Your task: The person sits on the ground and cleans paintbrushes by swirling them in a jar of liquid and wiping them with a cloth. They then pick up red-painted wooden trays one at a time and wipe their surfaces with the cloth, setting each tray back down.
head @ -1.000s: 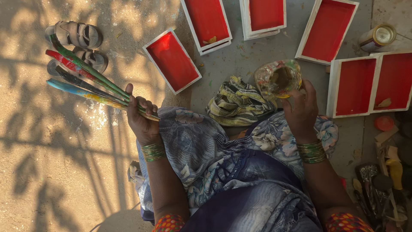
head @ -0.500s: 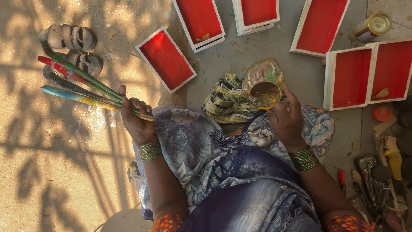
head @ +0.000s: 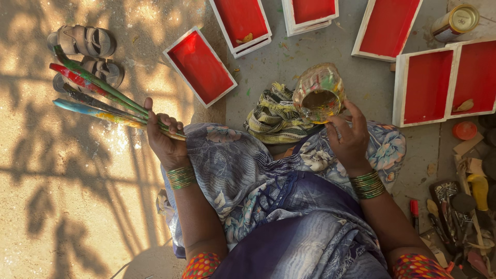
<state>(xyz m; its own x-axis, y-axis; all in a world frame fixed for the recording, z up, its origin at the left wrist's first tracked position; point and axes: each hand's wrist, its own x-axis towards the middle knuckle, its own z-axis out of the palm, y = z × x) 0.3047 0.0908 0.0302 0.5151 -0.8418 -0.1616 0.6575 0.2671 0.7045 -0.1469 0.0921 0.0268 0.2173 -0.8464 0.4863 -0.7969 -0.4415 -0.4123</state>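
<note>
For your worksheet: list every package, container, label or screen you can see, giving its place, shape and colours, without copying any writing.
Tin can: top right on the ground, cylindrical, gold lid.
Paint-smeared jar: in the right hand, round, clear, multicoloured.
Small lid: right edge, round, orange.
No screens or signs.

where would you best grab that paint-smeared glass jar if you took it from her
Probably around the jar's side wall, coming from the far side or its left, since the right hand already covers the near right rim and the open mouth faces up, paint inside.
</note>
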